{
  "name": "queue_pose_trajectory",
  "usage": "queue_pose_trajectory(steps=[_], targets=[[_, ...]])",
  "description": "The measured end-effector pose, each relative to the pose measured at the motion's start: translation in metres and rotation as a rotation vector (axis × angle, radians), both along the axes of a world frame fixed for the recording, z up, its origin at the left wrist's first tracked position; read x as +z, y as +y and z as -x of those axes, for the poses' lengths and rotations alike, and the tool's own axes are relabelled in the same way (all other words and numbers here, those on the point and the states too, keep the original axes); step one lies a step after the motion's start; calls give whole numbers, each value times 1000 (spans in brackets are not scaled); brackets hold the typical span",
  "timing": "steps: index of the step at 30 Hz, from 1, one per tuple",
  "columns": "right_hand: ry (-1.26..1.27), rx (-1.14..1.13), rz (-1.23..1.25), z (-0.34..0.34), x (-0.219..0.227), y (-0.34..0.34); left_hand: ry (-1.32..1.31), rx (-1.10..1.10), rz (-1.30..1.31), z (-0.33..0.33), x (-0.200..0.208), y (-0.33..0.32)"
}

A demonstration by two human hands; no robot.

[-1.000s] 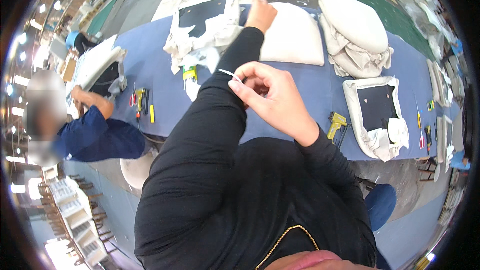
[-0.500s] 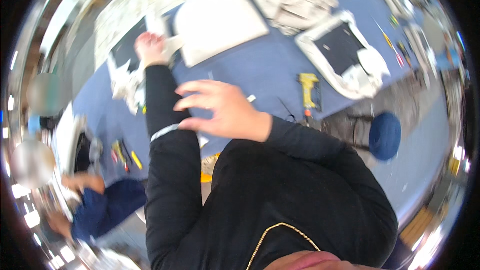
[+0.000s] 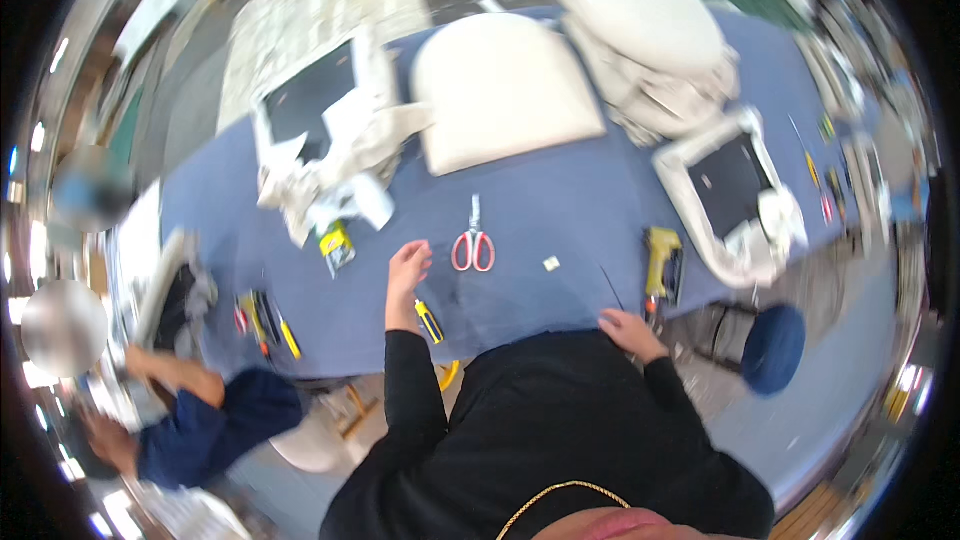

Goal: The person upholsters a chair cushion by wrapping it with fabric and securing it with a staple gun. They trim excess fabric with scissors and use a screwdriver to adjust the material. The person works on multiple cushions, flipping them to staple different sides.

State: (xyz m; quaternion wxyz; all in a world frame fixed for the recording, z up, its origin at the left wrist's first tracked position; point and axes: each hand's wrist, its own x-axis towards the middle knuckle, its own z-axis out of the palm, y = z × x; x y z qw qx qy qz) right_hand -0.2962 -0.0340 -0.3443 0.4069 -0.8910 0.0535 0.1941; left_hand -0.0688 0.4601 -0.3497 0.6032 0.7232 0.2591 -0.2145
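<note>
My left hand [image 3: 408, 275] is over the blue-covered table, fingers loosely bent and nothing visible in them. Close to it lie red-handled scissors [image 3: 473, 248] and a yellow-and-black handled tool [image 3: 428, 321]. A yellow packet [image 3: 336, 246] lies to its left. My right hand [image 3: 632, 332] rests at the table's near edge, fingers relaxed. A thin black strip [image 3: 611, 286] runs toward its fingertips, and a yellow staple gun [image 3: 662, 265] is just to its right. Farther back lies a cream padded panel [image 3: 505, 95] with one rounded end.
A dark-centred frame with loose white fabric [image 3: 365, 60] lies back left, a similar frame [image 3: 675, 175] at right. Cream cushions [image 3: 640, 15] are stacked behind. A blue round stool [image 3: 773, 348] stands at right. At left, a co-worker's arm [image 3: 180, 375] reaches beside another frame [image 3: 160, 290].
My left hand has drawn back from the white-covered frame at the back left. My right hand has left my left sleeve for the table's near edge. The scissors are now uncovered.
</note>
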Motion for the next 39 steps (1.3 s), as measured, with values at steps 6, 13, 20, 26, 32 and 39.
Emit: queue_pose_trajectory(steps=[6, 13, 20, 26, 32, 39], targets=[[114, -22, 174, 24, -60, -34, -176, 446, 317, -83, -22, 1], [87, -369, -291, -208, 4, -34, -277, 176, 306, -203, -36, -90], [-374, -1222, -980, -490, 30, -185, -403, 88, -343, -206, -30, -141], [-164, -1406, -818, -570, 79, -197, -429, 157, -131, -202, -48, -128], [-1002, -686, 38, -594, 132, -206, -437, 99, -132, -201, -37, -136], [-1307, -1085, -901, -579, 269, -81, -491, -90, -283, -166, -34, -118]])
